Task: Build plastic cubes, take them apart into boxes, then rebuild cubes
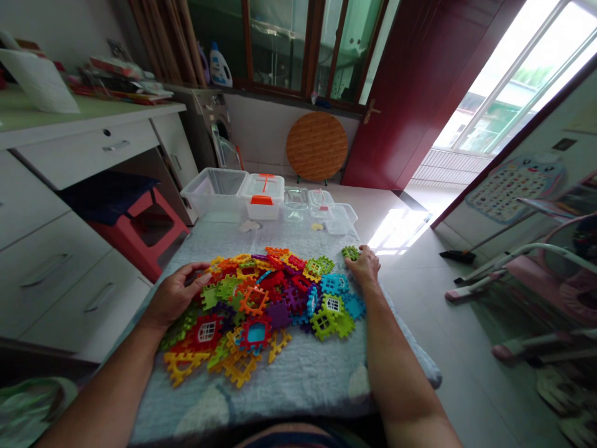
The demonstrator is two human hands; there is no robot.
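Note:
A heap of colourful interlocking plastic tiles [265,302] lies on a pale blue-grey quilted cloth [298,367] over a low table. My left hand [175,297] rests on the heap's left edge, fingers curled over tiles, thumb near an orange piece. My right hand [364,266] is at the heap's far right corner, fingers closed round a green tile [351,252]. Both forearms reach in from the bottom of the view.
Clear plastic boxes [215,190] and a lidded box with an orange handle [262,196] stand at the table's far edge, with smaller clear tubs [340,218]. A red stool [149,230] and white drawers [56,274] are left. A pink chair [555,274] stands right.

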